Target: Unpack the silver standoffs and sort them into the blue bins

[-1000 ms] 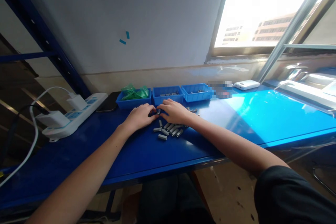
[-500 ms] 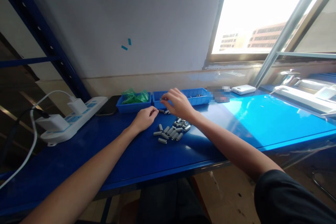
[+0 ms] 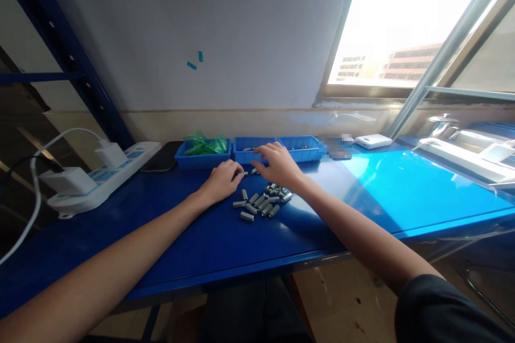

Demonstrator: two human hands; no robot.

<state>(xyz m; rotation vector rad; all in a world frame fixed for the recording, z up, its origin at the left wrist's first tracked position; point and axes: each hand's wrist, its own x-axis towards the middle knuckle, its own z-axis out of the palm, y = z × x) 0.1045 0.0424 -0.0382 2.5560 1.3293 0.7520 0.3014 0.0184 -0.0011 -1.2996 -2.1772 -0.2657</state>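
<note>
My left hand (image 3: 223, 180) is closed in a pinch on a long hex nut (image 3: 243, 173), a small grey metal piece poking out at its fingertips. To its right hovers my right hand (image 3: 279, 165), thumb and fingers apart, with nothing visible between them. Its fingers are in front of the middle blue bin (image 3: 255, 158), where a few small metal bits show. Another small metal piece (image 3: 254, 171) lies under the right thumb. Nearer to me, a loose pile of long hex nuts (image 3: 263, 203) is spread on the blue table (image 3: 193, 249).
A blue bin (image 3: 204, 162) with a green plastic bag (image 3: 205, 144) stands left; another blue bin (image 3: 300, 155) holds small metal parts. A black phone (image 3: 161, 156) and a white power strip (image 3: 100, 185) lie farther left. A white box (image 3: 373, 141) sits at the back right.
My right hand has opened from a pinch and come slightly down and right, away from the middle bin. My left hand has shifted slightly left; more of its hex nut shows.
</note>
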